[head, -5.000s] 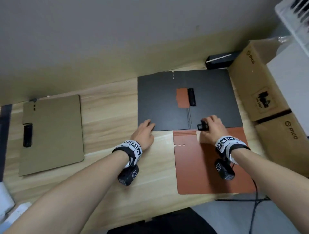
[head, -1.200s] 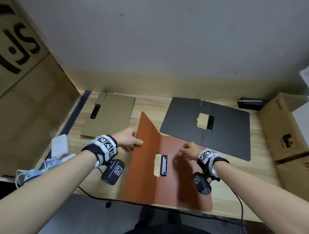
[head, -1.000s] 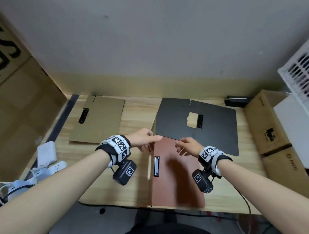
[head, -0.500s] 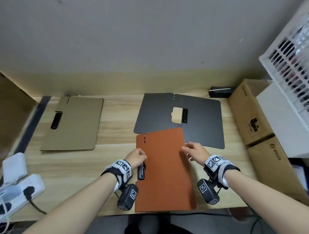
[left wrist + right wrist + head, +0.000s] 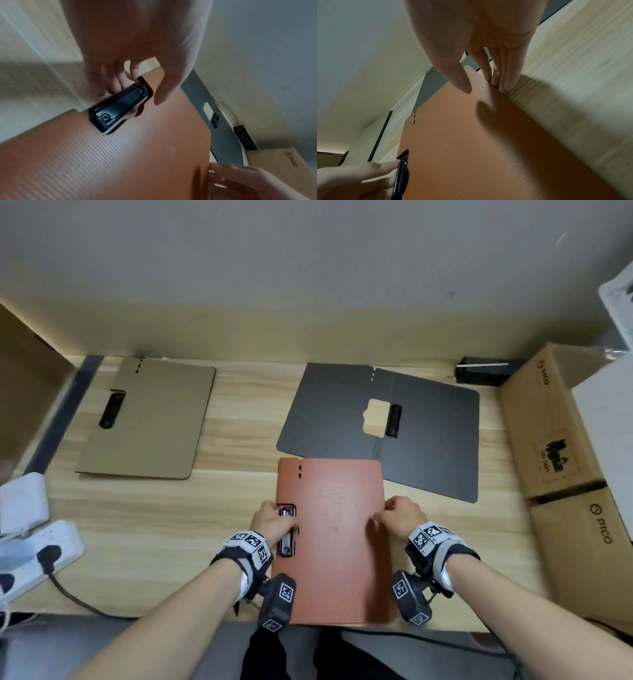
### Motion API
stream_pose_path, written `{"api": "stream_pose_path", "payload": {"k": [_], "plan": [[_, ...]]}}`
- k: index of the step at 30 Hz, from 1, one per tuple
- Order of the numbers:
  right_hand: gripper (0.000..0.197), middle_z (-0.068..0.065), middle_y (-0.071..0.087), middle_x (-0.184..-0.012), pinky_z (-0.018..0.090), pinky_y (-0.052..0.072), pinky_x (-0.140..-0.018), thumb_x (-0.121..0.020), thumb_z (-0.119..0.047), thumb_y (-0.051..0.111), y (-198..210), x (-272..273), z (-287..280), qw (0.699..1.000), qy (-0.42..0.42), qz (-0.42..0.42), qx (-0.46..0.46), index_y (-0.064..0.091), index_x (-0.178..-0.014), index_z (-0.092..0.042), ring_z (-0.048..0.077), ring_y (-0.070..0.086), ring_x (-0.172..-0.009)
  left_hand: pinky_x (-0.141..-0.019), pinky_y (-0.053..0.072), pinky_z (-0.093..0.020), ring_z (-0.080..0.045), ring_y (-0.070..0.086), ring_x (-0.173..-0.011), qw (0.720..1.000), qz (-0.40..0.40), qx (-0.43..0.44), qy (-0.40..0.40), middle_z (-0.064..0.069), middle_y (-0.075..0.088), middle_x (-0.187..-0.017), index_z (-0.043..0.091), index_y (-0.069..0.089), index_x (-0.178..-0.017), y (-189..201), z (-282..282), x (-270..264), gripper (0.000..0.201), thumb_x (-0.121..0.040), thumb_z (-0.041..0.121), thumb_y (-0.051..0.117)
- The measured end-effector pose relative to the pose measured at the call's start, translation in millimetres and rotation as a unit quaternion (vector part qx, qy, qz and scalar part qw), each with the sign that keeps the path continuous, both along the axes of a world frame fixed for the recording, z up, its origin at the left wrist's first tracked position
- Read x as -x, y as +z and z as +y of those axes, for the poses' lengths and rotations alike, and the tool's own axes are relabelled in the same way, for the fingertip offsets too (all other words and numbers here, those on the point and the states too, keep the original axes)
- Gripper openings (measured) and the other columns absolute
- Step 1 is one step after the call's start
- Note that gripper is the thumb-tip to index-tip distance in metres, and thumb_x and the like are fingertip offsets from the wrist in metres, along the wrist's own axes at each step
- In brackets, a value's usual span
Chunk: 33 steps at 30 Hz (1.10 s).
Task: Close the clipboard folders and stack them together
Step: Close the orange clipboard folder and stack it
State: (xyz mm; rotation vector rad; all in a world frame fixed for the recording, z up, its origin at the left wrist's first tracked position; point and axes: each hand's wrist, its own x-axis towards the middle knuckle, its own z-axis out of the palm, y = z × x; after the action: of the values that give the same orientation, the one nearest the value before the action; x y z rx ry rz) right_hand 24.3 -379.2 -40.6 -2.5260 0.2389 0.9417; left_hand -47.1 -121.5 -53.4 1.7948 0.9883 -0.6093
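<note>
The orange folder (image 5: pixel 335 535) lies closed at the table's front middle, its black clip (image 5: pixel 286 532) on the left edge. My left hand (image 5: pixel 270 518) grips that edge at the clip (image 5: pixel 118 108), fingers down beside it and thumb over the cover (image 5: pixel 137 155). My right hand (image 5: pixel 397 513) holds the right edge, fingertips (image 5: pixel 498 83) on the rim and thumb just above the cover (image 5: pixel 471 148). Behind it the black folder (image 5: pixel 394 426) lies open and flat. The tan folder (image 5: pixel 147 419) lies closed at the back left.
Two stacked cardboard boxes (image 5: pixel 548 419) line the table's right side. A small black box (image 5: pixel 486 370) sits at the back by the wall. A white power strip (image 5: pixel 37 553) with a cable lies at the front left. Another cardboard box (image 5: pixel 24 378) stands at the far left.
The orange folder's cover, upright a second ago, has swung over and now lies shut. My left hand has moved onto the clip edge, my right to the right edge.
</note>
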Motion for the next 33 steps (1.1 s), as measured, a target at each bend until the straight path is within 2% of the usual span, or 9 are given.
{"api": "stream_pose_path", "payload": {"k": [5,11,15,19,22,25,27,29,33], "plan": [[0.026,0.002,0.074,-0.08,0.028,0.05,-0.078,-0.07,-0.037,0.071,-7,3,9,0.995,-0.036,0.048,-0.077,0.072,-0.081,-0.013,0.024,0.068,-0.085,-0.08,0.056,-0.039,-0.026,0.067,-0.079,0.994,-0.037,0.033,0.094,-0.017,0.071,-0.093,0.008,0.056,-0.091,-6,16,13,0.025,-0.081,0.015,0.077],[0.061,0.003,0.07,-0.087,0.047,0.057,-0.085,-0.042,-0.057,0.075,-42,10,37,0.978,-0.043,0.074,-0.192,0.059,-0.086,-0.018,0.027,0.069,-0.086,-0.083,0.054,-0.042,-0.026,0.065,-0.082,0.977,-0.114,0.039,0.175,-0.013,0.07,-0.096,0.009,0.061,-0.1,13,50,32,0.018,-0.087,0.016,0.072],[0.039,0.002,0.068,-0.07,0.041,0.055,-0.079,-0.065,-0.034,0.085,-20,9,71,0.968,-0.04,0.05,-0.241,0.053,-0.078,-0.015,0.023,0.066,-0.07,-0.066,0.051,-0.032,-0.023,0.063,-0.068,0.966,-0.162,0.04,0.197,-0.009,0.068,-0.087,0.015,0.059,-0.092,37,82,45,0.011,-0.09,0.017,0.07],[0.018,-0.008,0.068,-0.062,0.025,0.05,-0.068,-0.082,-0.01,0.076,1,4,110,0.949,-0.015,0.065,-0.308,0.058,-0.081,-0.01,0.007,0.063,-0.059,-0.051,0.049,-0.024,-0.015,0.062,-0.06,0.951,-0.218,0.058,0.213,-0.004,0.068,-0.08,0.014,0.061,-0.1,59,113,50,0.012,-0.091,0.017,0.068],[0.016,-0.005,0.072,-0.08,0.018,0.048,-0.066,-0.086,-0.005,0.071,15,-1,139,0.942,-0.002,0.053,-0.331,0.067,-0.102,-0.006,0.009,0.067,-0.073,-0.056,0.048,-0.025,-0.015,0.062,-0.066,0.945,-0.243,0.054,0.211,-0.004,0.069,-0.087,0.013,0.061,-0.1,69,142,39,0.016,-0.09,0.021,0.069],[0.011,0.001,0.074,-0.084,0.017,0.049,-0.06,-0.088,-0.003,0.068,26,-12,172,0.938,-0.027,0.033,-0.344,0.068,-0.096,-0.011,0.012,0.069,-0.074,-0.056,0.048,-0.024,-0.017,0.061,-0.065,0.942,-0.253,0.053,0.213,-0.004,0.068,-0.08,0.008,0.063,-0.103,75,177,20,0.025,-0.088,0.026,0.072],[0.006,0.004,0.073,-0.08,0.025,0.053,-0.066,-0.086,-0.007,0.07,32,-23,198,0.933,-0.066,0.012,-0.354,0.064,-0.087,-0.007,0.016,0.069,-0.072,-0.059,0.051,-0.025,-0.018,0.063,-0.068,0.946,-0.253,0.063,0.193,-0.004,0.068,-0.08,0.008,0.063,-0.105,78,204,6,0.028,-0.088,0.028,0.072],[0.027,0.007,0.068,-0.076,0.036,0.052,-0.073,-0.079,-0.018,0.077,31,-37,225,0.933,-0.095,-0.006,-0.347,0.059,-0.085,0.001,0.022,0.065,-0.073,-0.072,0.057,-0.032,-0.021,0.069,-0.081,0.954,-0.244,0.065,0.163,-0.003,0.072,-0.088,0.011,0.064,-0.105,76,235,-6,0.029,-0.086,0.03,0.073],[0.026,0.003,0.056,-0.063,0.045,0.048,-0.072,-0.082,-0.012,0.075,26,-63,280,0.928,-0.149,-0.026,-0.34,0.051,-0.074,-0.015,0.023,0.056,-0.068,-0.095,0.054,-0.049,-0.026,0.071,-0.098,0.974,-0.202,0.048,0.095,-0.006,0.074,-0.104,0.02,0.065,-0.109,67,300,-26,0.042,-0.072,0.038,0.074]]}}
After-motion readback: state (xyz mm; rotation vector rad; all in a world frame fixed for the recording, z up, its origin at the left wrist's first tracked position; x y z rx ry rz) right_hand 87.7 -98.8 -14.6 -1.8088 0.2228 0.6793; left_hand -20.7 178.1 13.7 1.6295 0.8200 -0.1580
